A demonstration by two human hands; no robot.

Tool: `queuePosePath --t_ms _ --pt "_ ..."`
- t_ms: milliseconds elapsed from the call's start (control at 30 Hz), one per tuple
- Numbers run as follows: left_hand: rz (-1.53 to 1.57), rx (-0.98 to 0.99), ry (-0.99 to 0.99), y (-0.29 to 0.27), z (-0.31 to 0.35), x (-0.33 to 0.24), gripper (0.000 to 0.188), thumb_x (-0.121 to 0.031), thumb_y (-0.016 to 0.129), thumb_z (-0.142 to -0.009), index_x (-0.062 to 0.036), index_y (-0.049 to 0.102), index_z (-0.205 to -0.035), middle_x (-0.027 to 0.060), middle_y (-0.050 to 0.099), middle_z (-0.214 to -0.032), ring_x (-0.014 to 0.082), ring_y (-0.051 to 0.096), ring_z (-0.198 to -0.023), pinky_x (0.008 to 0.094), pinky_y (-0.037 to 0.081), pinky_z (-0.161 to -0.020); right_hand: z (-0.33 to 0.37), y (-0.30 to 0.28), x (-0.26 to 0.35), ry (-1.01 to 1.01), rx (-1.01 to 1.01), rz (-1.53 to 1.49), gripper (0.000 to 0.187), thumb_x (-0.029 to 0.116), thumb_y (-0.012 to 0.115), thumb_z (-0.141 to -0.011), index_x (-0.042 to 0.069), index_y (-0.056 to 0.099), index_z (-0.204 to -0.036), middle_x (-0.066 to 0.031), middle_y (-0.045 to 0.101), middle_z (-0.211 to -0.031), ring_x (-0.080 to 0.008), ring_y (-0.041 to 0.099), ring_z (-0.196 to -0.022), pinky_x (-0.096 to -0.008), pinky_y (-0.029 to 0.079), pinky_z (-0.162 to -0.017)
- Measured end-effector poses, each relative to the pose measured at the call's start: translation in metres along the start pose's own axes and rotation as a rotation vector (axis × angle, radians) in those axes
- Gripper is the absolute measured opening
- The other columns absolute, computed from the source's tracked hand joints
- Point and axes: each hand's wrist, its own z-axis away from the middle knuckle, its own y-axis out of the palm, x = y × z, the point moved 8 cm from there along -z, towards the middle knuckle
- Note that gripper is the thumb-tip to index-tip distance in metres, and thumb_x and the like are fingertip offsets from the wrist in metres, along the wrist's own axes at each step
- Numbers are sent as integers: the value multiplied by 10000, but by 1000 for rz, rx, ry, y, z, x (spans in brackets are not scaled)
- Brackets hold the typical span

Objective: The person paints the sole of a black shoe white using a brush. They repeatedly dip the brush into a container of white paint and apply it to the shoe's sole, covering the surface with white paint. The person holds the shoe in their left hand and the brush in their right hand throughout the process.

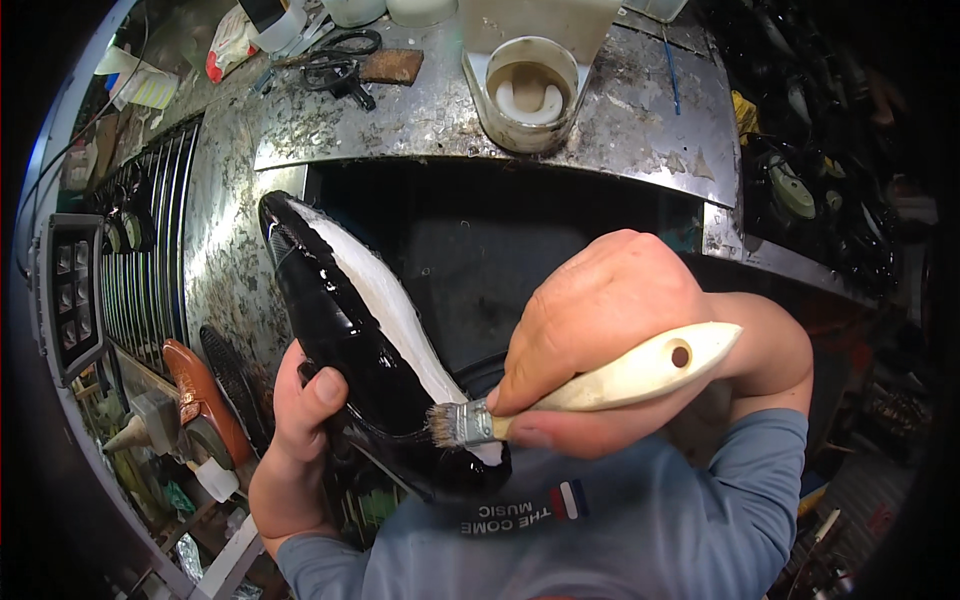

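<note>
My left hand (305, 410) grips a glossy black shoe (335, 310), its thumb on the near side and the other fingers mostly hidden. The shoe is tilted, its toe pointing away to the upper left and its heel end toward my body. A white band (375, 285) runs lengthwise along its right side. My right hand (610, 320) is closed round the pale handle of a flat paintbrush (640, 370). The brush's short, worn bristles meet the shoe at the edge of the white band, near the heel end.
A clear jar (530, 95) of cloudy liquid stands on the scuffed metal bench (430, 130). Scissors (335, 70) and a brown block (392, 67) lie left of it. A brown shoe (205, 400) and a black sole (235, 380) are at left, near a switch panel (75, 295). Dark shoes (795, 190) crowd the right.
</note>
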Motion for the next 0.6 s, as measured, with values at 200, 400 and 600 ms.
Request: queuePosePath --t_ms 200,400,600 --pt "14 -20 -3 -2 -7 5 720 -478 697 -920 68 527 -1357 150 685 -1194 225 696 -1052 349 562 -915 1 3 8 24 55 -9 96 78 815 -785 27 772 -855 -77 727 -754 -211 720 -634 -292 576 -543" --pt "380 -7 -36 -13 -10 41 671 -441 585 -1002 85 485 -1406 215 675 -1249 295 708 -1101 412 591 -954 2 0 14 32 92 -31 95 68 823 -793 27 782 -868 -74 719 -776 -194 699 -614 -281 556 -516" --pt "781 82 -44 3 -20 69 664 -492 472 -1038 -18 458 -1503 206 593 -1430 361 624 -1263 514 505 -1092 -4 -4 22 -66 34 -41 108 63 832 -781 13 792 -868 -77 708 -767 -172 677 -590 -262 534 -484"
